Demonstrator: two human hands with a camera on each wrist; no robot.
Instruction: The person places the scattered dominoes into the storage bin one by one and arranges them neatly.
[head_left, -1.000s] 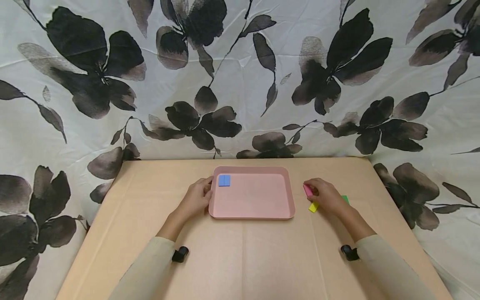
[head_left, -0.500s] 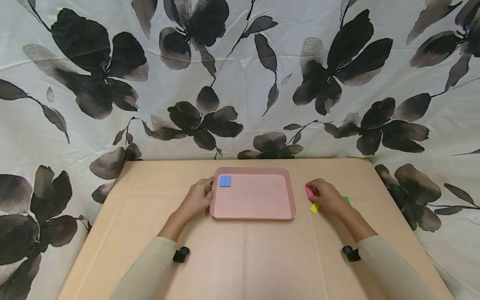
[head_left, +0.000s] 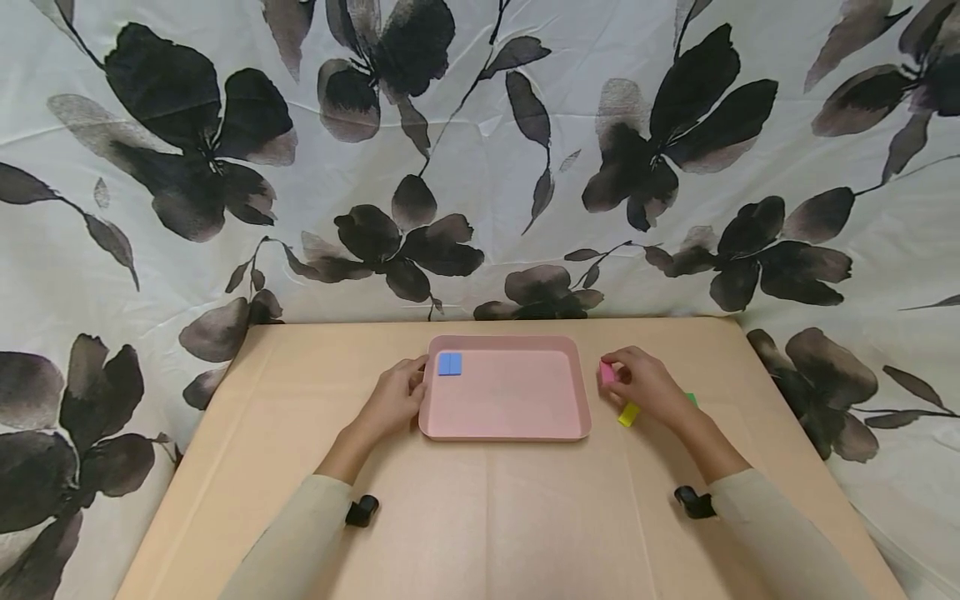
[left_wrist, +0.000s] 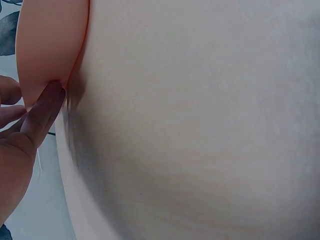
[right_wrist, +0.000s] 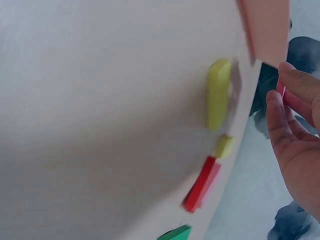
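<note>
Head view | right hand (head_left: 648,388) grip pinches pink block (head_left: 606,372) | left hand (head_left: 393,399) fingers curl on tray (head_left: 504,430) edge

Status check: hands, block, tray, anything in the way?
Left hand grips pink tray edge. Right hand pinches pink block, right of tray. Blue block in tray. Path looks open.
</note>
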